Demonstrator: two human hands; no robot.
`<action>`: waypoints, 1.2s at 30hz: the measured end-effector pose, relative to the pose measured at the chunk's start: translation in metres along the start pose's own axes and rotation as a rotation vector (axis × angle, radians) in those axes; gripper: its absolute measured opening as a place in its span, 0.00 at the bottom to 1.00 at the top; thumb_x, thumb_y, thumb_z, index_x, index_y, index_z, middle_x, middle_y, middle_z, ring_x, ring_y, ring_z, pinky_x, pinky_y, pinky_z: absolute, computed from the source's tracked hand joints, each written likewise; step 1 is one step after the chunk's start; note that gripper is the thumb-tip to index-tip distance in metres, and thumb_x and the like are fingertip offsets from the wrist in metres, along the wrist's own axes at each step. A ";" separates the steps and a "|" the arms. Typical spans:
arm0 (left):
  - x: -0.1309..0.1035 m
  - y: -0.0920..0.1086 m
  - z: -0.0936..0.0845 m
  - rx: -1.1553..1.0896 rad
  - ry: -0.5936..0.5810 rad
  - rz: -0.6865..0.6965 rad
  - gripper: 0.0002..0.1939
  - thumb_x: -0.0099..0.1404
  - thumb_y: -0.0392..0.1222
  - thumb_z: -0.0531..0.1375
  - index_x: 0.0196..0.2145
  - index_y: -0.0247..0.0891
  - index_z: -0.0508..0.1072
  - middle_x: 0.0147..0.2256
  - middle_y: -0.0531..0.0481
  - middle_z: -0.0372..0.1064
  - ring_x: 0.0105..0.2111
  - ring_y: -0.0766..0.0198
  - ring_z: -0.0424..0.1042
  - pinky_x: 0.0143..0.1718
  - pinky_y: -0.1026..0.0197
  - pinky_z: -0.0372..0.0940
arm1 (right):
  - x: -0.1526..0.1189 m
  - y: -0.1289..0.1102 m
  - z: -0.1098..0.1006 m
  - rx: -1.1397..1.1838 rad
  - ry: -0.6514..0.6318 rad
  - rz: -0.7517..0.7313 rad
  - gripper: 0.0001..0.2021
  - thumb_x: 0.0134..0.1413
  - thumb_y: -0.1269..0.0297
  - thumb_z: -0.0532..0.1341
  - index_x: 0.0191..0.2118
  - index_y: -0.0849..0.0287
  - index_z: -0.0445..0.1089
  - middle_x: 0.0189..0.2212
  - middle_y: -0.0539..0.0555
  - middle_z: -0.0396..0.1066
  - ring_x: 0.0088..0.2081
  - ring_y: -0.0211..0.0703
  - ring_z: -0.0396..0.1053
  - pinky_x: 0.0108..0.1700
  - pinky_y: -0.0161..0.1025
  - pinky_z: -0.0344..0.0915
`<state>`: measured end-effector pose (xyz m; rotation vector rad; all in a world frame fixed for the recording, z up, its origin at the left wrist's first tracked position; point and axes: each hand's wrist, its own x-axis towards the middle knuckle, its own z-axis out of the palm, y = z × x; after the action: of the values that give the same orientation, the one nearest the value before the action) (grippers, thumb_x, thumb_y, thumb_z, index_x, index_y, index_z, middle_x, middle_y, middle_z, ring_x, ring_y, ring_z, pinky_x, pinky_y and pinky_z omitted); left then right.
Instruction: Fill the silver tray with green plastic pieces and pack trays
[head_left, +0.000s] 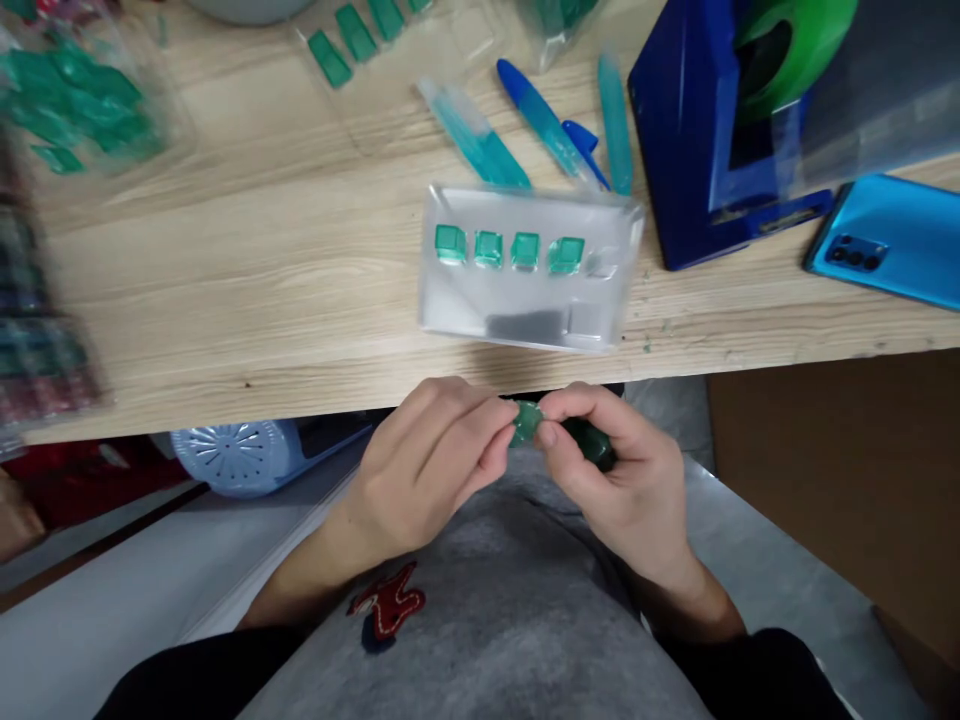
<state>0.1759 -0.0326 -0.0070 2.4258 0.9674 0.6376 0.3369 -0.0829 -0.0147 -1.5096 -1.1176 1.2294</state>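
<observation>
The left hand [427, 470] and the right hand [634, 470] are held together in front of the body, just beyond the edge of the table [247, 300]. Between them is a small green piece [528, 423]. The left hand pinches its one side with the thumb and fingertips, and the fingers of this hand are pressed close together. The right hand pinches the other side between the thumb and the index finger. A dark green thing [592, 443] is also in the right hand, below the index finger; its shape is partly hidden.

On the table, near the hands, there is a shallow clear tray [517, 300]. In it, 4 green blocks [526, 250] stand in 1 row, apart from each other. Behind the tray lie 3 blue pens [541, 115]. To the right of them is a dark blue tape dispenser [682, 150] with a green roll of tape [814, 55], and farther right lies a blue phone [900, 240]. At the far left, a plastic bag [142, 110] has more green pieces in it, which are blurred.
</observation>
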 end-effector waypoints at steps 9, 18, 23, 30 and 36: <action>-0.003 -0.002 0.004 -0.474 0.144 -0.310 0.06 0.66 0.33 0.58 0.41 0.39 0.71 0.34 0.50 0.73 0.36 0.66 0.73 0.36 0.63 0.71 | 0.003 -0.003 -0.005 0.025 0.017 -0.030 0.07 0.56 0.74 0.60 0.36 0.53 0.70 0.29 0.43 0.72 0.31 0.32 0.70 0.35 0.30 0.67; 0.003 0.003 0.005 -0.721 0.131 -0.384 0.04 0.68 0.35 0.57 0.40 0.38 0.70 0.38 0.49 0.75 0.37 0.65 0.75 0.37 0.63 0.73 | 0.010 0.005 -0.008 0.048 0.114 -0.085 0.05 0.57 0.72 0.61 0.34 0.54 0.69 0.29 0.43 0.73 0.31 0.32 0.71 0.36 0.30 0.67; 0.013 0.002 0.009 -0.677 0.176 -0.466 0.01 0.67 0.37 0.59 0.38 0.39 0.70 0.35 0.50 0.74 0.33 0.66 0.75 0.31 0.64 0.73 | 0.007 0.009 -0.021 0.045 0.165 -0.028 0.04 0.57 0.70 0.60 0.33 0.54 0.69 0.26 0.44 0.71 0.28 0.34 0.70 0.33 0.32 0.67; 0.032 0.010 0.014 -0.524 0.055 -0.356 0.02 0.67 0.38 0.58 0.37 0.41 0.71 0.35 0.48 0.74 0.36 0.64 0.75 0.33 0.61 0.74 | 0.010 0.006 -0.027 0.092 0.150 -0.039 0.05 0.55 0.71 0.60 0.34 0.53 0.71 0.28 0.46 0.74 0.31 0.37 0.72 0.35 0.35 0.68; 0.037 0.012 0.016 -0.465 0.019 -0.282 0.02 0.68 0.37 0.57 0.38 0.42 0.70 0.34 0.49 0.73 0.36 0.64 0.74 0.34 0.60 0.73 | 0.012 0.017 -0.033 0.069 0.181 -0.048 0.07 0.53 0.74 0.59 0.29 0.54 0.67 0.25 0.44 0.70 0.28 0.34 0.69 0.32 0.32 0.66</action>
<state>0.2145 -0.0175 -0.0039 1.8429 1.0129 0.6931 0.3728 -0.0774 -0.0287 -1.5008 -0.9769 1.0657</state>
